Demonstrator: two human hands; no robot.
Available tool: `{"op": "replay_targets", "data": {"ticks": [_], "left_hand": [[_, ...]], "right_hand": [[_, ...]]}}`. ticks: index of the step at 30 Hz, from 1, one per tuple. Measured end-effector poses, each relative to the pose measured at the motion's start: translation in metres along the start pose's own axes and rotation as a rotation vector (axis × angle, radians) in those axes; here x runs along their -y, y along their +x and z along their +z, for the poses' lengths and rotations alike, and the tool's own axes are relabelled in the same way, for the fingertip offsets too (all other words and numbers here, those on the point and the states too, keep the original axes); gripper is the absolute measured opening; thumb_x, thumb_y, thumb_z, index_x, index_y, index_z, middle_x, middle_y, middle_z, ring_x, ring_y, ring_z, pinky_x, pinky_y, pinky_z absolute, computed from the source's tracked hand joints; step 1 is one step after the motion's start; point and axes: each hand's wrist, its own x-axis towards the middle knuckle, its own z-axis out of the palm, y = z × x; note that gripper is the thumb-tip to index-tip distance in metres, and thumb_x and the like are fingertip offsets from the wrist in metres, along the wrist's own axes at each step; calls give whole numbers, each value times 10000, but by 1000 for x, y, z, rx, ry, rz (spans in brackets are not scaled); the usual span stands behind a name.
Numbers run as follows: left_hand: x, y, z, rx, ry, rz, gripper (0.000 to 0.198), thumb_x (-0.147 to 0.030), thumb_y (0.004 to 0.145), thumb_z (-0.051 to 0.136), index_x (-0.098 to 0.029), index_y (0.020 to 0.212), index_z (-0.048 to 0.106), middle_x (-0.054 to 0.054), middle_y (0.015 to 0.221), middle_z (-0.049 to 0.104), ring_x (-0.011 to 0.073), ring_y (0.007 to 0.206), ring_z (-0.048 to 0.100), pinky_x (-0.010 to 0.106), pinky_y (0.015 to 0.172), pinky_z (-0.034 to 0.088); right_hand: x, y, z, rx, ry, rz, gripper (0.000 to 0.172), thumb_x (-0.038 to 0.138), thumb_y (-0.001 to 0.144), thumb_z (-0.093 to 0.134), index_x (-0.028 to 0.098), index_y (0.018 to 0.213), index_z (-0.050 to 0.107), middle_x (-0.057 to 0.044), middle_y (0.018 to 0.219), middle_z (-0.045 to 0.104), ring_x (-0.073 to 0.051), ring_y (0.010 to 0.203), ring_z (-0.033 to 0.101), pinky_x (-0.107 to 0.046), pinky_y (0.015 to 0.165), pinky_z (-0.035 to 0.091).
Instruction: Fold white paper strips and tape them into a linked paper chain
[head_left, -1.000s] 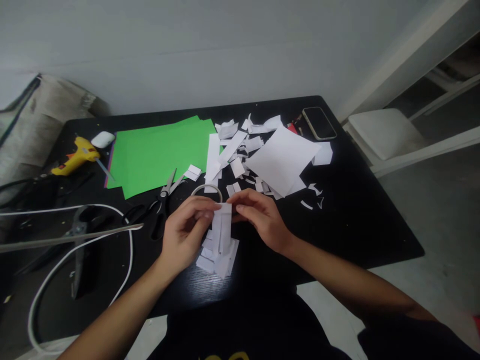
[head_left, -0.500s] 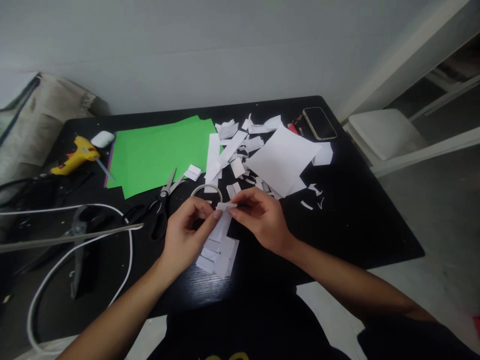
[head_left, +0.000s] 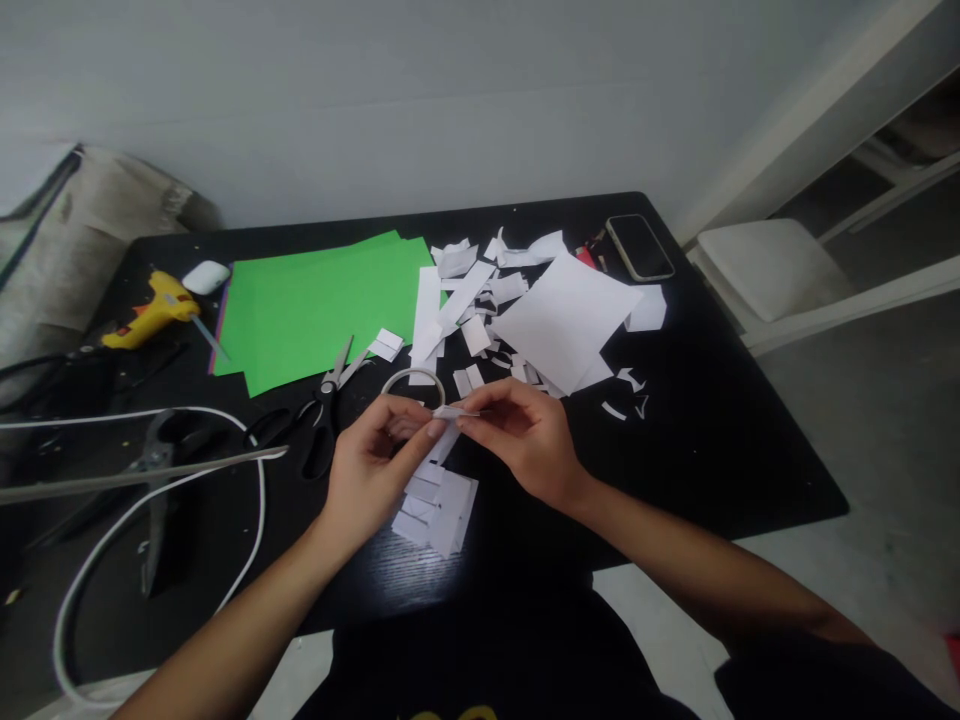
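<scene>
Clearly, open black desk runs from my right forearm to the right edge. Far left, green sheets lie just short of the far edge; right of them, a white sheet overlaps paper scraps. My left hand and right hand face each other near the middle. Scissors, blades parted, lie just left of my left hand, leaving little room there. A pile of white papers rests toward the near edge. Just far of it, a folded paper piece spans my hands, each grip pinched on one end.
</scene>
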Motion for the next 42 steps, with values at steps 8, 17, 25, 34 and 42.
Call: {"op": "replay_targets", "data": {"ticks": [8, 17, 25, 34, 42], "left_hand": [[1, -1, 1, 34, -31, 1, 121, -260, 870, 817, -199, 932, 733, 20, 811, 766, 123, 690, 691, 224, 633, 574], [4, -1, -4, 60, 151, 112, 86, -282, 922, 768, -200, 944, 759, 25, 877, 789, 148, 778, 735, 247, 718, 599], [4, -2, -4, 34, 195, 168, 25, -213, 929, 747, -201, 950, 739, -1, 880, 784, 117, 781, 733, 208, 744, 596], [5, -4, -7, 72, 176, 170, 32, -226, 958, 721, -210, 986, 718, 18, 982, 776, 131, 889, 734, 243, 840, 588], [6, -2, -5, 74, 117, 53, 96, -289, 959, 713, -196, 939, 702, 7, 838, 713, 122, 720, 663, 227, 651, 535]], "right_hand": [[-5, 0, 0, 63, 56, 31, 201, 289, 823, 866, 231, 867, 678, -44, 1031, 752, -205, 1030, 738, -427, 1021, 612], [-2, -3, -1, 141, 11, -21, 173, 235, 831, 859, 214, 863, 690, -83, 1191, 751, -229, 1163, 724, -428, 1087, 574], [-1, 2, -4, 163, 115, 112, 168, 313, 866, 842, 217, 903, 709, -69, 1231, 741, -221, 1190, 700, -419, 1131, 530], [-5, 11, -7, 138, 277, 311, 222, 402, 867, 844, 243, 934, 703, 10, 926, 702, -156, 918, 684, -343, 948, 588], [-6, 14, -9, 12, 271, 251, 320, 252, 686, 963, 249, 863, 696, 38, 922, 676, -138, 877, 660, -338, 924, 572]]}}
